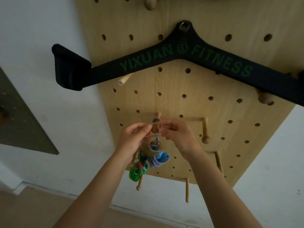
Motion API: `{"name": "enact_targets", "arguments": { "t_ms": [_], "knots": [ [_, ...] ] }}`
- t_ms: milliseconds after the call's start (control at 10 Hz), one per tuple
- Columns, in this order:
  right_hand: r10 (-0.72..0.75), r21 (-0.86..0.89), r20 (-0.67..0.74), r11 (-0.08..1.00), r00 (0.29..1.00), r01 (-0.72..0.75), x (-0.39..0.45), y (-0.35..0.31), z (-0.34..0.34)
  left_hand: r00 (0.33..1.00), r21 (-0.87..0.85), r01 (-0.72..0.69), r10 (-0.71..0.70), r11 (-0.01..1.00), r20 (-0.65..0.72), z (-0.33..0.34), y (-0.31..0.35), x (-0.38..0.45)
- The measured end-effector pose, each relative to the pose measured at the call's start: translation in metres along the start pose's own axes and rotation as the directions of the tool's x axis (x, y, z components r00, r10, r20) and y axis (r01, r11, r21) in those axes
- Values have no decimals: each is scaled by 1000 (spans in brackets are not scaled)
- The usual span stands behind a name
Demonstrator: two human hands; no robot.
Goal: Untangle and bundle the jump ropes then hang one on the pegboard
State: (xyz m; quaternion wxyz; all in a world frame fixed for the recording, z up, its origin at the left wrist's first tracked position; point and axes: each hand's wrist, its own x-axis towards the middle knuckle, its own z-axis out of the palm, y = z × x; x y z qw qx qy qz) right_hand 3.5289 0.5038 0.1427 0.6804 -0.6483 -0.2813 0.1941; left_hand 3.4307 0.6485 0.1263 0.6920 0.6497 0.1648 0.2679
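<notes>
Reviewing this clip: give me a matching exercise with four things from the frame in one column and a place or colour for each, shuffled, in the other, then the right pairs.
Things:
1. blue-and-white rope loop
2. black fitness bar
3. green rope bundle
4. left hand

Descriptions:
A. hangs lowest, below the hands
B. spans the pegboard above, green lettering
C. looped over a wooden peg between the two hands
D. pinches at the peg, left of the right hand

Pairs: 1-C, 2-B, 3-A, 4-D
</notes>
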Motion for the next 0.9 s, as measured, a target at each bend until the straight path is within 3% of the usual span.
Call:
{"name": "enact_targets", "arguments": {
  "t_ms": [200,400,600,900],
  "knots": [
    [31,-191,-150,980,988,-60,11,9,-1,994,147,72,-59,987,-93,3,-11,17],
    [71,-5,-124,997,990,-72,22,9,13,996,77,91,-91,993,6,3,-2,30],
    [88,-20,-154,996,984,-92,34,9,19,995,184,95,-92,978,-28,13,5,42],
    [158,-32,-181,986,971,-166,17,0,26,995,185,103,-103,977,-11,7,14,22]
  ]
}}
